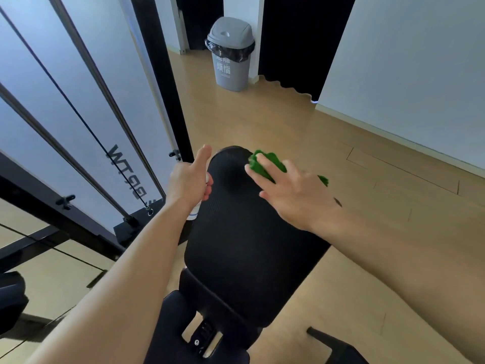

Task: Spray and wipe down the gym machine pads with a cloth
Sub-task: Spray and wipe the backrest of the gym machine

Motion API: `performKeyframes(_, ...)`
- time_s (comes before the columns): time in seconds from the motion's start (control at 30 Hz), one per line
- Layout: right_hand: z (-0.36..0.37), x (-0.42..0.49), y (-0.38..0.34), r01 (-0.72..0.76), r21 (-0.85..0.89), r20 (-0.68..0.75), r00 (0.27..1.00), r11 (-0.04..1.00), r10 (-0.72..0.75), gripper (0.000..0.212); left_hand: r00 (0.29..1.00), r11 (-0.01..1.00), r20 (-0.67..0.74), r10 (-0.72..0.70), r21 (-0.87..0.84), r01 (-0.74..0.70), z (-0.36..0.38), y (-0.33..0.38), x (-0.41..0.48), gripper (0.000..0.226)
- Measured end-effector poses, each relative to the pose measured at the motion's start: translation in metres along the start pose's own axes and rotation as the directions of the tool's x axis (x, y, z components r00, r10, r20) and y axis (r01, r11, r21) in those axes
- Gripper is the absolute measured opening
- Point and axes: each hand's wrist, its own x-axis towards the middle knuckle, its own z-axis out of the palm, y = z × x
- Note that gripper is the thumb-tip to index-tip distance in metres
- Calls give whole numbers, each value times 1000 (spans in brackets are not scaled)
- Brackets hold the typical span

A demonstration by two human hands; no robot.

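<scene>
Nearest us, at the bottom edge: a dark seat pad, and a metal adjuster bracket where it meets the long black back pad. The back pad runs away from us over a pale wood floor.

Both forearms are bare and reach forward, one on each side of the back pad.

Left hand: at the pad's left edge, fingers curled round a white spray bottle, thumb sticking up. Only the bottle's lower part shows below the fist. We cannot see the nozzle.

Right hand: fingers straight and spread, lying flat on a green cloth. The cloth is bunched on the far right end of the back pad, and a scrap of it pokes out past the hand's right side.

Left of the pads: a black upright of the cable machine, steel guide rods, and a thin dark cable running down to the base.

Further off: a grey swing-lid bin with a black liner stands on the floor by a dark curtain. A white wall closes the right side.
</scene>
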Motion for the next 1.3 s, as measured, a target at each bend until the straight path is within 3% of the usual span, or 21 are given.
performKeyframes(0.1,1,-9,5,17,-115,-28,999,993,-21,57,1000,999,11,12,-31,-11,3,-3,1,70)
performKeyframes(0.23,1,77,-19,-9,-114,10,1000,993,10,67,999,998,-3,39,-49,-39,-6,-10,1,73)
performKeyframes(0.43,-4,150,-52,80,-140,30,997,987,-76,54,997,996,-14,77,-38,-77,-15,-15,-6,81)
performKeyframes(0.67,6,45,-20,-42,-88,-29,999,995,40,49,999,999,5,41,3,-41,2,-6,-31,74)
performKeyframes(0.9,1,-97,35,94,-142,-116,987,985,-111,38,999,999,50,1,-41,1,24,-12,-69,74)
performKeyframes(1.03,-12,-131,57,31,21,-151,988,999,-27,27,998,999,57,8,-46,-6,24,-20,-86,75)
performKeyframes(1.17,-42,-89,48,-153,332,-315,912,931,262,30,997,999,79,5,-43,-1,21,-28,-97,75)
performKeyframes(1.23,-48,-56,30,-191,499,-258,898,845,356,44,996,998,88,0,-56,5,22,-28,-101,75)
performKeyframes(1.3,-42,-37,9,-179,552,-93,958,814,273,64,995,997,95,-13,-75,20,24,-29,-105,74)
